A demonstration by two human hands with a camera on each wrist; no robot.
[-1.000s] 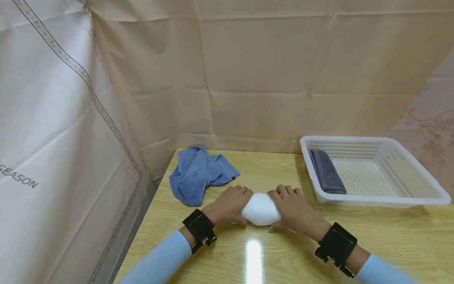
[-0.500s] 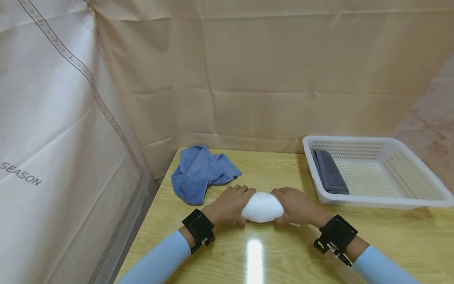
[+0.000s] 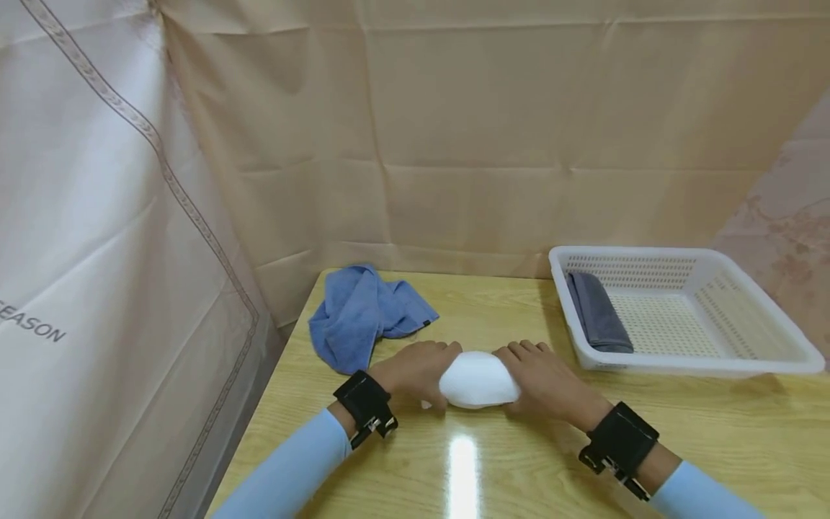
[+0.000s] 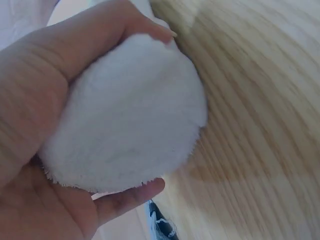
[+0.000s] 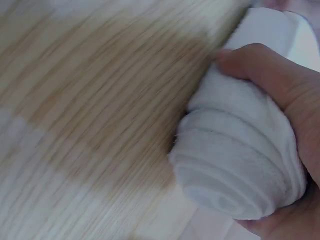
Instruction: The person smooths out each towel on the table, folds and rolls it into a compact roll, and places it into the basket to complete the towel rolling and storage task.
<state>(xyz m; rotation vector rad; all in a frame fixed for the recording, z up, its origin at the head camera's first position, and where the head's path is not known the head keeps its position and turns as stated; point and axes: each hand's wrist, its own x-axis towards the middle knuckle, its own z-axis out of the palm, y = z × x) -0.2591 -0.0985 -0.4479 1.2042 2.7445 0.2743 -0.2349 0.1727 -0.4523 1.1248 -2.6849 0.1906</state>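
Though slightly more white shows between them than a second ago, left hand and right hand stay curled round opposite ends of the white cloth roll, at the surface near-right of the blue cloth, so rolling looks well along.

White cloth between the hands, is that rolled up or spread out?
Rolled up: in the right wrist view, the white cloth shows coiled layers at one end. The left hand and right hand grip it.
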